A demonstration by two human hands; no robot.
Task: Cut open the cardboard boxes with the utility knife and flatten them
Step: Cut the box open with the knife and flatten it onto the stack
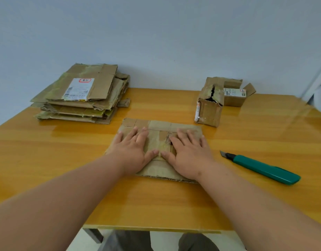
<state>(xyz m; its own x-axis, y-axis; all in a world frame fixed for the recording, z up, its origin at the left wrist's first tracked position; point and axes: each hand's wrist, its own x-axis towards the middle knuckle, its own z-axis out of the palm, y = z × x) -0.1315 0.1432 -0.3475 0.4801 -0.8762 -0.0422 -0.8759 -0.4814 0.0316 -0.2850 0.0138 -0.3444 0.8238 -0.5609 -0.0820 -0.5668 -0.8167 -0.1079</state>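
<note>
2 hands lie flat on the work. Left hand (133,147) and right hand (187,151) sit side by side, fingers straight and spread, thumbs almost meeting at the middle, palms pressing down on the flattened cardboard box (160,127) near the front centre of the wooden table (156,201). Neither hand grips anything.

Judgement: this is the flattening step for this box. The taped centre seam between the thumbs looks torn and slightly raised. Risk 1: the creases spring back when the palms lift, so the sheet would not stack flat.

Green utility knife (261,166) lies on the table just right of the right hand, apart from it, blade tip (222,153) extended and pointing toward the flattened box. Risk 2: a sideways sweep of the right hand or forearm, or sliding the sheet to the right, could meet the exposed blade. The glossy tabletop may also let the knife skid if it is bumped.

Farther right, 2 boxes remain upright: a tall box (209,113) with a ragged split top, and behind it a labelled open box (234,96) touching or nearly touching it. Both are still to flatten.

Far left, the stack of flattened boxes (83,96) is uneven, its edges fanned out. Risk 3: another sheet dropped on carelessly could slide off.
</note>
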